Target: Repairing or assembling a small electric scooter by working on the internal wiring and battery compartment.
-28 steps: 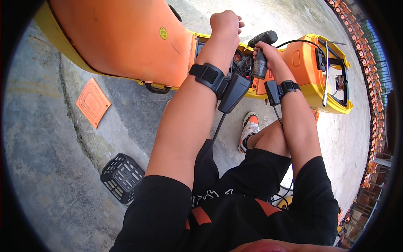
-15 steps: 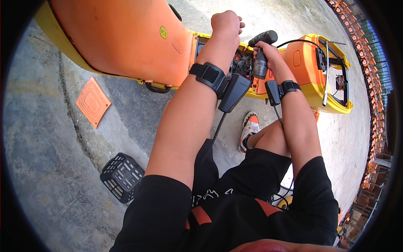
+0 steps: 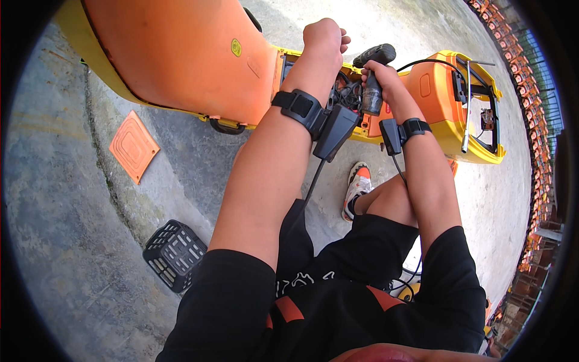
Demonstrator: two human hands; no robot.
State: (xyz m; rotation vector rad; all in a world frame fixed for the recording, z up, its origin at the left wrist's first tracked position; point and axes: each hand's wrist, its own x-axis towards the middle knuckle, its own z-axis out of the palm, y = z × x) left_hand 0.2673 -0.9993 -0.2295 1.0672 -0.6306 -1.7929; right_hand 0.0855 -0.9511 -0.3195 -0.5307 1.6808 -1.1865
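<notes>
Right hand (image 3: 379,75) is wrapped tight round the grip of a dark power drill (image 3: 373,78). The drill's long axis runs roughly up and away from the person, nose down into the open gap in the orange-and-yellow machine body (image 3: 181,54). The bit tip is hidden behind the hand and wiring, so I can't tell what it sits on.

Left hand (image 3: 324,35) is closed into a fist, just left of the drill and slightly farther out, knuckles against the edge of the big orange panel. Can't tell whether it grips anything or only braces there.

Key relation: the opening with the tangle of wires (image 3: 345,96) lies between the two hands, directly under the drill. The right hand is the nearer one, already on the tool; the left is just beside it, not touching the drill.

Both wrists carry black strapped units; a cable drops from the left one.

Below the hands: bare grey concrete floor (image 3: 60,253), outdoors, sunlit. Near the left elbow lies a flat orange cover plate (image 3: 134,146); closer to the body, a small black crate (image 3: 175,254). A shoe (image 3: 357,187) is planted under the right forearm. The yellow frame end (image 3: 476,108) lies right of the right hand.
</notes>
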